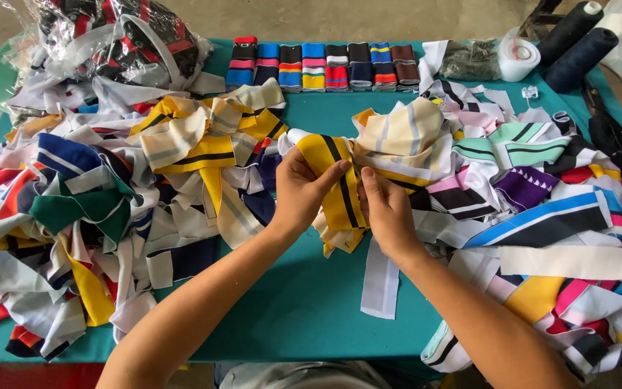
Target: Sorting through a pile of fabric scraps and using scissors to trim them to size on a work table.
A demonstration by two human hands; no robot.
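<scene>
Left hand point(302, 193) and right hand point(389, 210) both pinching a yellow knit fabric strip with black stripes point(337, 189), held just above the teal table point(293, 302), loose heaps of multicoloured striped fabric strips point(109, 209) either side, row of folded striped pieces point(322, 66) at the far edge, dark thread cones point(577, 39) top right.

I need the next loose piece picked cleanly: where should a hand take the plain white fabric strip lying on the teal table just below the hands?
Probably grip the white strip at its lower free end, coming from the near table edge. That end lies flat on the bare teal table, apart from both piles, while its upper end tucks under the yellow-and-black striped piece and the right hand.
</scene>
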